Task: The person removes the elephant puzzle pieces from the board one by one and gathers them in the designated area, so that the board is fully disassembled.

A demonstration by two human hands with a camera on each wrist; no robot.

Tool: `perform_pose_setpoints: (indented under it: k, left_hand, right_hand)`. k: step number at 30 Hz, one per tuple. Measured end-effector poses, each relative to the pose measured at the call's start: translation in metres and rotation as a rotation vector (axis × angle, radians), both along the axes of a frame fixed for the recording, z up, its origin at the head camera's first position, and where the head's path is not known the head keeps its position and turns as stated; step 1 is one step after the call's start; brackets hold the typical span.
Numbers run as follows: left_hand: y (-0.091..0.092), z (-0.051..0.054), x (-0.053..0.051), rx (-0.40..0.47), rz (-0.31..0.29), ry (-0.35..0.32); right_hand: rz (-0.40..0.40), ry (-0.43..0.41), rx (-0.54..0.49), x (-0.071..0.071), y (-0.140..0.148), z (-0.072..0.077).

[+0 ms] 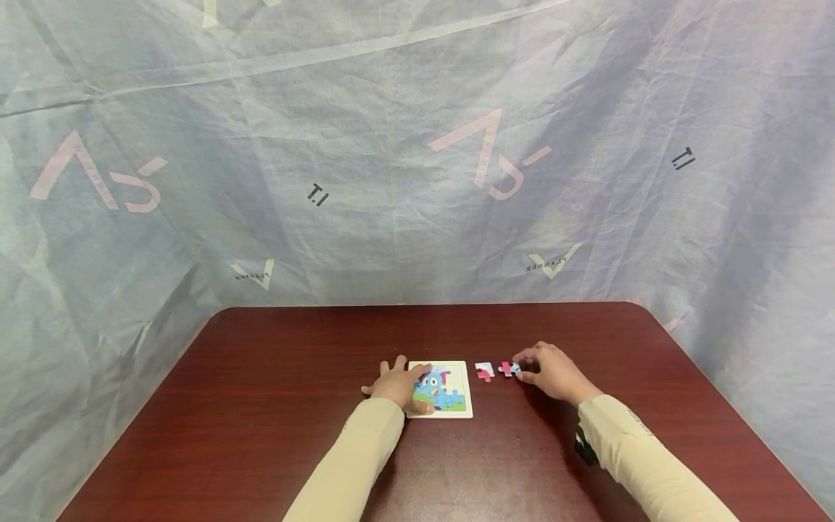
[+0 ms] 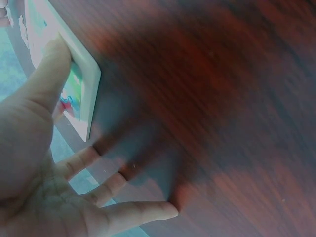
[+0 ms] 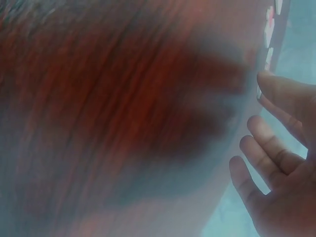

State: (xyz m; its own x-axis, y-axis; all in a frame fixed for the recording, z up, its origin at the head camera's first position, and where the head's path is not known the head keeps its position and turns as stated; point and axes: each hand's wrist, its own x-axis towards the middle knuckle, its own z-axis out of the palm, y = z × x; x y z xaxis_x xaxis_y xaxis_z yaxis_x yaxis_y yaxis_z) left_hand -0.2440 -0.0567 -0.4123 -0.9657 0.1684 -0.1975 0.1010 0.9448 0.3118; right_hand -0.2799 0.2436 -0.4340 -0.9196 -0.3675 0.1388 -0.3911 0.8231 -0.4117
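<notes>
Spreading wide, left hand [image 1: 393,386] touches the square, picture-upright puzzle [image 1: 458,378]; right hand [image 1: 552,372] pinches a piece [image 1: 515,368].

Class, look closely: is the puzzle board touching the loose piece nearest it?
Apart: the head view shows a strip of dark table between the puzzle board and the loose piece.

Red-brown table [image 1: 261,406], wrinkled grey cloth [image 1: 391,239] behind, pink lettering [image 1: 488,148] on the cloth

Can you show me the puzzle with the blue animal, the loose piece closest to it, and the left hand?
Puzzle tray [image 1: 457,376]: head view, bare upper-right part.
Loose puzzle piece [image 1: 484,371]: head view, middle of its top face.
Left hand [image 1: 393,385]: head view, back of the hand.
</notes>
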Motion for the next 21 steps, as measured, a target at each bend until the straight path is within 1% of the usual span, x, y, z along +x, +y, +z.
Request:
perform_pose_setpoints:
  k: [4,9,15,21]
  left_hand:
    - [0.0000,0.0005,0.0011,0.005,0.003,-0.002]
    - [0.0000,-0.0017,0.0010,0.013,0.007,-0.002]
    - [-0.0006,-0.0023,-0.0002,0.009,0.007,-0.002]
    - [-0.0011,-0.0044,-0.0008,0.028,0.008,-0.001]
  right_hand:
    - [-0.005,-0.001,0.003,0.0001,0.0000,-0.0028]
    - [-0.012,-0.012,0.013,-0.0003,0.0015,-0.0054]
    - [-0.021,-0.007,0.009,-0.0006,0.0007,-0.0071]
    - [-0.031,-0.006,-0.001,-0.0014,0.0009,-0.0072]
